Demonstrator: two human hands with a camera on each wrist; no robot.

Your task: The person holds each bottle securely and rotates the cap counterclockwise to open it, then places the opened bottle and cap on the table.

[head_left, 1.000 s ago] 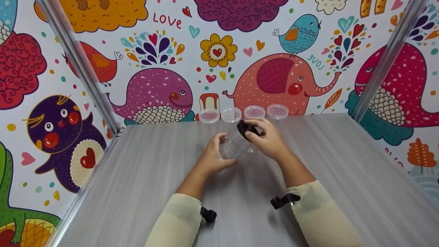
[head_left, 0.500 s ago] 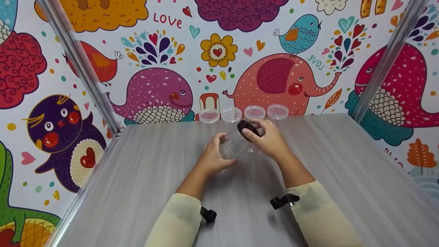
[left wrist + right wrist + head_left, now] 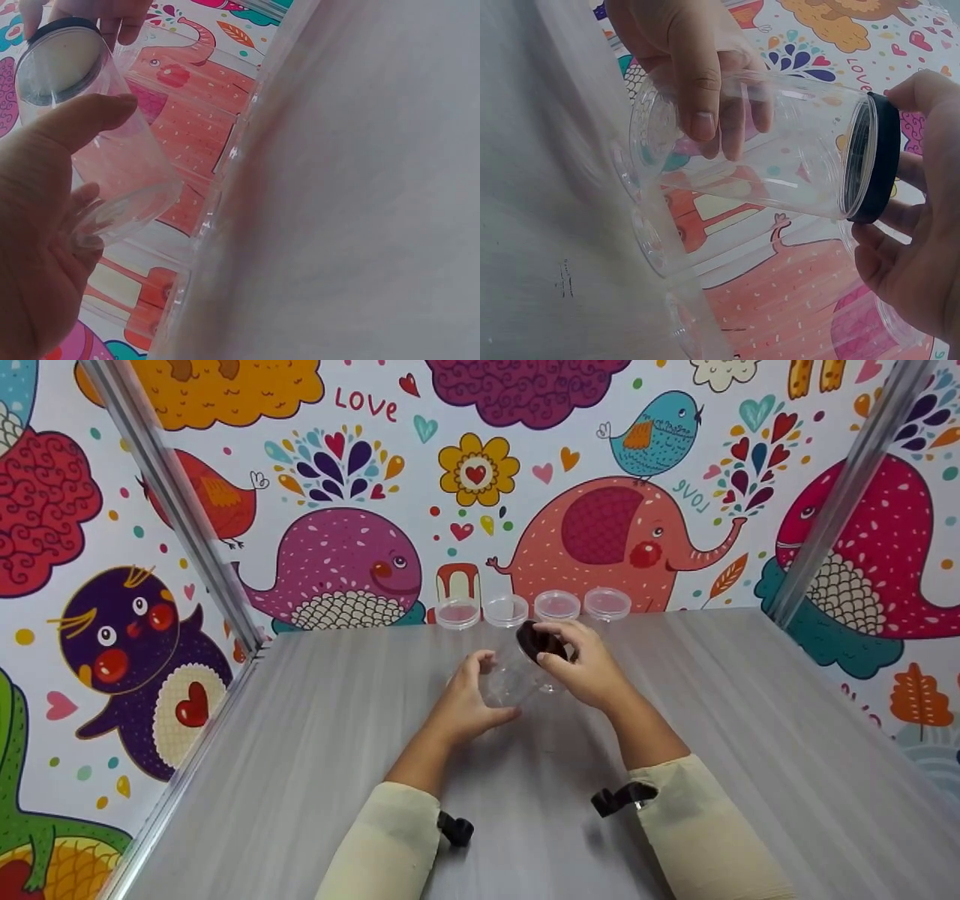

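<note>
A clear plastic jar [image 3: 780,150] is held tilted above the table, its black lid [image 3: 541,649] pointing up and to the right. My left hand [image 3: 469,701] grips the jar's body near the base, thumb on one side and fingers curled round the other. With thumb and fingers spread round its rim, my right hand [image 3: 589,664] holds the lid. In the right wrist view the lid [image 3: 879,159] sits on the jar's mouth. The lid's pale underside [image 3: 67,64] shows through the clear wall in the left wrist view.
Several clear open jars stand in a row along the table's back edge, among them a leftmost jar [image 3: 457,615] and a rightmost jar [image 3: 607,604]. Behind them rises a patterned wall [image 3: 480,540]. Metal posts [image 3: 180,510] frame the grey table [image 3: 337,720].
My right fingers have shifted round the lid's edge, the thumb moving up and back down, and the lid has turned slightly. My left hand and the jar have stayed in place.
</note>
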